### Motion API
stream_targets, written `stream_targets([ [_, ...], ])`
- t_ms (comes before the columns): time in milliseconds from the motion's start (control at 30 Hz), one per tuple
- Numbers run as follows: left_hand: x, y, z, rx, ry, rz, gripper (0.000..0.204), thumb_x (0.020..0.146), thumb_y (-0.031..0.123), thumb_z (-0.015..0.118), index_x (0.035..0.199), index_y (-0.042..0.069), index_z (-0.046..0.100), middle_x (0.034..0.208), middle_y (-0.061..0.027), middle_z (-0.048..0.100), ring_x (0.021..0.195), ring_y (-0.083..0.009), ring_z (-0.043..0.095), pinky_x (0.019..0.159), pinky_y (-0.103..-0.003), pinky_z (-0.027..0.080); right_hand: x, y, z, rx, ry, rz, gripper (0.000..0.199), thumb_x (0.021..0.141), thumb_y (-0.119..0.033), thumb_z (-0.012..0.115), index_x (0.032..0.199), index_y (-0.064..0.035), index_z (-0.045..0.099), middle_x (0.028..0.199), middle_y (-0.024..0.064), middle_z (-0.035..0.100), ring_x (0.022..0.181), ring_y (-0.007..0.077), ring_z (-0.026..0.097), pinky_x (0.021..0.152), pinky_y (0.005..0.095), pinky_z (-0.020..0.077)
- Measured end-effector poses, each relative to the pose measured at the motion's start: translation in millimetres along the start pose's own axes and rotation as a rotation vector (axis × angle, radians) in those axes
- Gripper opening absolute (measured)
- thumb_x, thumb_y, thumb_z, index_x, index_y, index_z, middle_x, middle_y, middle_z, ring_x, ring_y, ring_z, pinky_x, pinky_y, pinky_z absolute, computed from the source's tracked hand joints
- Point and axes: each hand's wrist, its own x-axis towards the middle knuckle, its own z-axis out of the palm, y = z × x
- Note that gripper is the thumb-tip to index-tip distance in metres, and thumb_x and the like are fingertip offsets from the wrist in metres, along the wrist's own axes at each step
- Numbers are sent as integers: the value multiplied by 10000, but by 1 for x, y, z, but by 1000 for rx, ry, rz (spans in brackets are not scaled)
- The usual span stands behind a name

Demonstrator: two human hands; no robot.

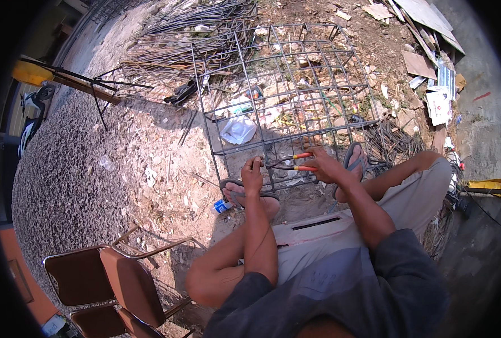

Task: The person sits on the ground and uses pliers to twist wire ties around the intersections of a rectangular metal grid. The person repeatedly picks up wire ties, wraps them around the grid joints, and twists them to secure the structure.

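The person sits low on the dirt ground (166, 146) with knees spread, and both forearms run up from the bottom of the frame to the middle. The right hand (325, 166), just right of centre, is closed in a fist around the orange handles of a pair of pliers (295, 161), whose dark end points left toward the bottom edge of a steel bar cage (287, 84). The left hand (252, 172), a little left of centre, has its fingers curled and pinched together at the lowest bars of the cage; it seems to grip a thin wire there, though the view is too small to be sure. The two hands are near each other, with the pliers lying between them.

The cage is a box of welded bars that fills the upper middle of the frame, its near edge touching the ground just beyond the person's feet. Each foot wears a sandal: the left sandal (233, 194) sits below the left hand, the right sandal (355, 160) just right of the right hand. A white plastic bag (238, 129) lies on the ground seen through the cage bars. A heap of loose steel rods (183, 39) lies at the upper left, behind the cage. Boards and scrap (425, 62) are scattered at the upper right. A brown metal chair (101, 279) stands at the lower left, and a small blue can (222, 207) lies just left of the left sandal
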Motion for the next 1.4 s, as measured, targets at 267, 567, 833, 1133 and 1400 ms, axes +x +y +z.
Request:
stream_targets([
  [267,3,-36,-8,-101,-261,-386,272,955,270,639,1018,21,730,792,-4,680,511,-43,426,451,-249,321,-6,-22,8,383,54,36,428,809,-18,676,1220,-139,682,1314,160,541,1256,336,498,1067,403,400],
  [567,-15,-18,31,-425,-188,-536,256,991,284,599,1056,59,704,795,1,631,432,-40,369,382,-225,228,7,18,-21,-83,383,346,462,851,-68,615,1285,-220,655,1117,157,589,981,375,588,846,487,503],
  [833,-24,-8,26,-415,5,-519,264,996,282,568,1132,69,647,811,27,539,503,-45,365,413,-207,270,37,97,-40,-468,473,230,433,854,-106,642,1261,-253,644,1030,97,555,951,283,592,747,435,532],
  [1133,-35,-3,35,-302,68,-527,267,995,295,565,1106,67,648,819,27,540,507,-46,366,420,-211,291,44,133,-33,-457,351,163,543,774,-248,790,1248,-144,549,1108,103,567,1071,322,557,903,439,447],
  [1400,-49,4,51,-269,28,-492,260,991,313,586,1067,84,681,786,22,579,512,-60,423,421,-227,313,42,137,-39,-422,338,221,619,754,-344,810,1247,-96,529,1142,123,581,1119,316,550,924,440,446],
])
